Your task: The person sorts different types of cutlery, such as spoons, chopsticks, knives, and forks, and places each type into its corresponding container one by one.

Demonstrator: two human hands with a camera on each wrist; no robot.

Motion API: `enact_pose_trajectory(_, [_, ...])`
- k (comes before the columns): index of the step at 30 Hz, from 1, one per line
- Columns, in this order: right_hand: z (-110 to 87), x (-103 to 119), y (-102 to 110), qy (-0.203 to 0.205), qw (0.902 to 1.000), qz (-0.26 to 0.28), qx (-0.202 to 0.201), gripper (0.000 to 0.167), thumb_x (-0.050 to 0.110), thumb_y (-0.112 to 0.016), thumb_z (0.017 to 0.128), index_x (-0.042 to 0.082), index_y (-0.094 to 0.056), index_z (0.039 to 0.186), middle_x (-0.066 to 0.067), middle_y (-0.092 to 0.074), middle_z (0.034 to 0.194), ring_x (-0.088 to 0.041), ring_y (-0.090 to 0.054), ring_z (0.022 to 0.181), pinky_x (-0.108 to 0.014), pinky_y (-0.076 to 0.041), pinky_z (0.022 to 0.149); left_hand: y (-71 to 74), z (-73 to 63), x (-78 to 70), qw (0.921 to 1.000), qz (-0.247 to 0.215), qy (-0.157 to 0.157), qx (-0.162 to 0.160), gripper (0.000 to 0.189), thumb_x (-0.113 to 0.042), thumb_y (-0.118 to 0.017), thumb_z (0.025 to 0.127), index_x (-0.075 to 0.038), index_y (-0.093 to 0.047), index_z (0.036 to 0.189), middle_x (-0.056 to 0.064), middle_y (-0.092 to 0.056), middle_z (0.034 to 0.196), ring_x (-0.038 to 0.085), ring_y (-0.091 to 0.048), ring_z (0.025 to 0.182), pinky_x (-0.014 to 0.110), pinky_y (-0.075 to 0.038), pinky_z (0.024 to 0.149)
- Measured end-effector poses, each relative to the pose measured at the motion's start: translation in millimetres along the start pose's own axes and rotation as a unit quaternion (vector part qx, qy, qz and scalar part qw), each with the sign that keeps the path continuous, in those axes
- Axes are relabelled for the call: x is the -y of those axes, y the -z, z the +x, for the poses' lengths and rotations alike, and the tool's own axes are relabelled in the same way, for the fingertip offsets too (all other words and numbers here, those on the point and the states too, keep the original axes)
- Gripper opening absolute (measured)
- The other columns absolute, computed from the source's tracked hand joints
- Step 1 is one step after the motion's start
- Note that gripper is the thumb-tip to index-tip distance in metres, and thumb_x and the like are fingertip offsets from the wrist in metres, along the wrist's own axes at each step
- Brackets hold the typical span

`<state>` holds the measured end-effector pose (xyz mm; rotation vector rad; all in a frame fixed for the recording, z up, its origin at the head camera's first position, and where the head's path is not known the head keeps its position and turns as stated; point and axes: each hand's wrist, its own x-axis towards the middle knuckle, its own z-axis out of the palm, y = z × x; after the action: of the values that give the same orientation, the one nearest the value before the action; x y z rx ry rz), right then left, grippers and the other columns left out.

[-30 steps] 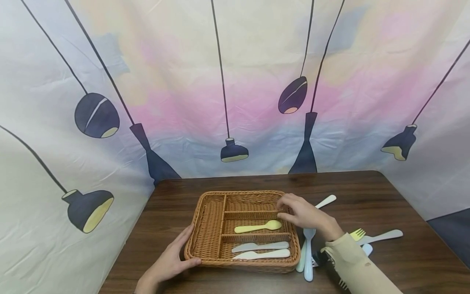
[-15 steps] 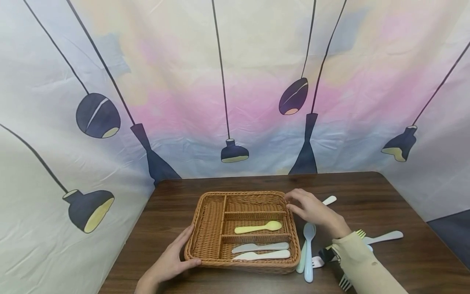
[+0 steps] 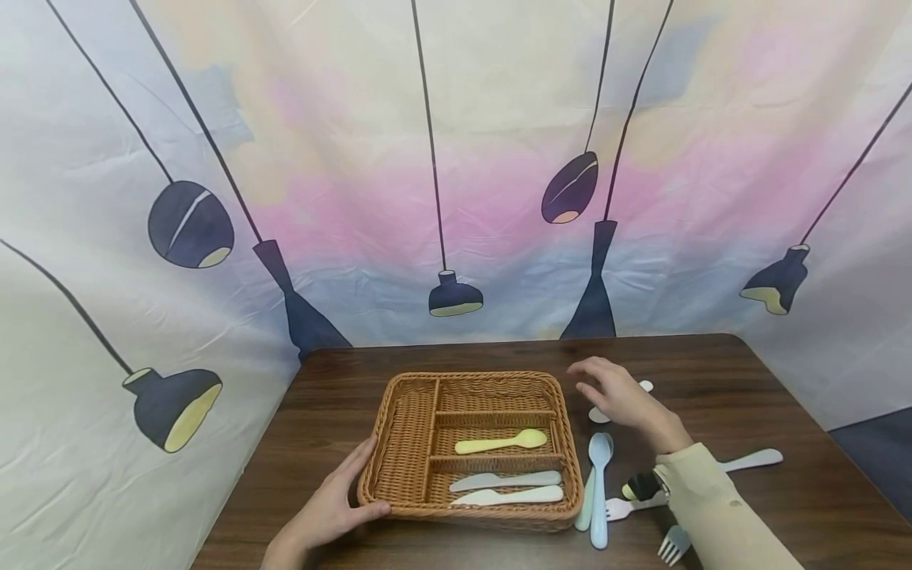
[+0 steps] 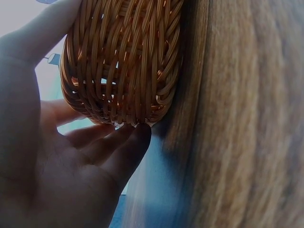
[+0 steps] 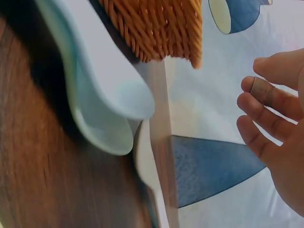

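My left hand holds the near left corner of a brown wicker cutlery basket; in the left wrist view its thumb and fingers lie on two sides of the weave. A yellow spoon lies in the basket's middle right compartment. Two pale knives, a greyish one and a white one, lie in the front right compartment. My right hand, loosely bent with nothing in its fingers, hovers right of the basket above a white spoon, partly hidden by it.
Right of the basket, a light blue spoon overlaps a pale green piece. A white fork, a grey-blue fork and a pale handle lie around my right sleeve. A painted cloth hangs behind the wooden table.
My right hand has drawn back from the basket's far right corner, moving right over the table. More of the white spoon shows. My left hand and the basket have stayed in place.
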<state>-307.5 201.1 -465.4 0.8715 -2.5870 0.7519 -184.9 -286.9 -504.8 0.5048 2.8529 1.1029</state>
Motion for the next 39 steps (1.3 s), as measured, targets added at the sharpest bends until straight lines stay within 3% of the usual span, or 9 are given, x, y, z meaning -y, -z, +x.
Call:
enact_pose_trajectory(9, [-3.1,-18,-5,-0.027,0.9995,-0.002,-0.017,0.027,0.003,-0.066,0.090,0.003,-0.065,0.117,-0.011,-0.066,0.112,-0.032,-0.063,0.104,-0.050,-0.051,0.082,-0.7,0.3,0.4,0.9999,0.009,-0.005,-0.007,0.102,-0.046,-0.079,0.078,-0.012,-0.022,0.156,0.024,-0.025,0.157,0.045,-0.029,0.140,0.065,-0.033,0.102])
enact_pose_trajectory(29, [-6.7,-38,-14,-0.084,0.9963,0.009,0.013,0.029,0.004,-0.067,0.090,0.001,-0.065,0.119,-0.014,-0.064,0.115,-0.031,-0.063,0.100,-0.047,-0.051,0.079,0.1,-0.4,-2.0,0.9999,0.009,-0.007,-0.004,0.101,-0.044,-0.078,0.079,-0.009,-0.023,0.156,0.024,-0.025,0.157,0.046,-0.028,0.141,0.066,-0.032,0.103])
enact_pose_trajectory(39, [-6.0,-42,-15,-0.094,0.9951,-0.007,0.030,0.029,0.001,-0.067,0.087,0.000,-0.065,0.117,-0.015,-0.065,0.113,-0.036,-0.061,0.106,-0.052,-0.049,0.086,-0.1,0.0,0.4,1.0000,0.008,-0.004,-0.002,0.100,-0.042,-0.078,0.079,-0.010,-0.022,0.156,0.024,-0.024,0.158,0.046,-0.027,0.141,0.067,-0.031,0.103])
